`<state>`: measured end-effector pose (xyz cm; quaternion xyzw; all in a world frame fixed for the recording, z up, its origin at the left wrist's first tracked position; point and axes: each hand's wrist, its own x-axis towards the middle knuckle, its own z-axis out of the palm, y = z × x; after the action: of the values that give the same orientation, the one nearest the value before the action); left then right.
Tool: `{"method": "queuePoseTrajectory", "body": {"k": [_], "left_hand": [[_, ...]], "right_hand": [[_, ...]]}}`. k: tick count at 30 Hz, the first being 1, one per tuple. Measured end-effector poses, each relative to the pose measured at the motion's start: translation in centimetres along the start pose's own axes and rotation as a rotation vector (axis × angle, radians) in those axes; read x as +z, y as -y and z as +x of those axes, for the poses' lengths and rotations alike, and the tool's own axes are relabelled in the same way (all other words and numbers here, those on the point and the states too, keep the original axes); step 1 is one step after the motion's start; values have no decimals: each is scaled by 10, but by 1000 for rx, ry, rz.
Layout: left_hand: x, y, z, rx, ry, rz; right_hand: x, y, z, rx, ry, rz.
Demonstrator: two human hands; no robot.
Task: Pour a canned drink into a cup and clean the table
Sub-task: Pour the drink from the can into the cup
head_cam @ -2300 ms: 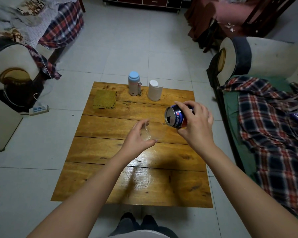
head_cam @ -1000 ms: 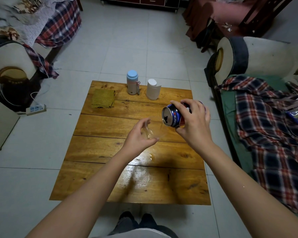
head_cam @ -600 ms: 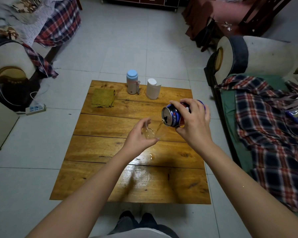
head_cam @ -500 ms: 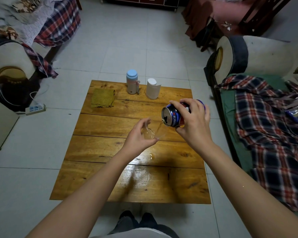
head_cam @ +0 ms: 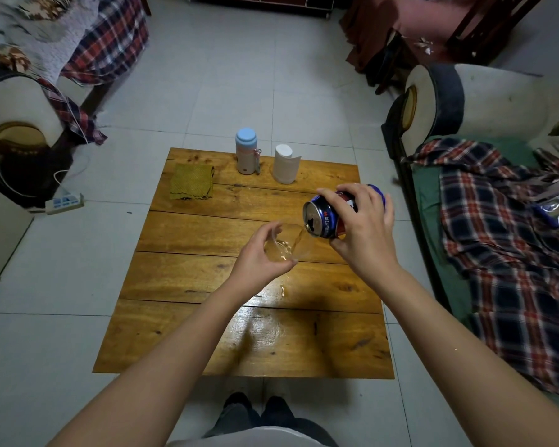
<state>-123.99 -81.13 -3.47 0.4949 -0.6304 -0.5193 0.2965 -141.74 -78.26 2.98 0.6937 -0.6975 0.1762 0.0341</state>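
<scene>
Now the right hand (head_cam: 363, 233), fingers wrapped round the can (head_cam: 325, 217), tips its mouth down-left into the clear cup (head_cam: 286, 243) gripped by the left hand (head_cam: 259, 262) mid-worktop.

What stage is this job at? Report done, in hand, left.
Done: can is open. In hand: right hand tips it, a thin stream entering the clear cup held by the left hand. Left: finish pouring, wipe the droplet using the cloth.

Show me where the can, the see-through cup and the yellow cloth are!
can (head_cam: 325, 217), head view, on its blue side near the top rim.
see-through cup (head_cam: 299, 245), head view, on its clear wall.
yellow cloth (head_cam: 191, 182), head view, on its middle.
</scene>
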Motion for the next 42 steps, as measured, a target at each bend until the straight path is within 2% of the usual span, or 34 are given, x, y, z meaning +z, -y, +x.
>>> {"method": "queuePoseTrajectory", "body": {"k": [42], "left_hand": [[3, 5, -6, 17, 23, 6]], "right_hand": [[3, 3, -8, -40, -10, -17]]}}
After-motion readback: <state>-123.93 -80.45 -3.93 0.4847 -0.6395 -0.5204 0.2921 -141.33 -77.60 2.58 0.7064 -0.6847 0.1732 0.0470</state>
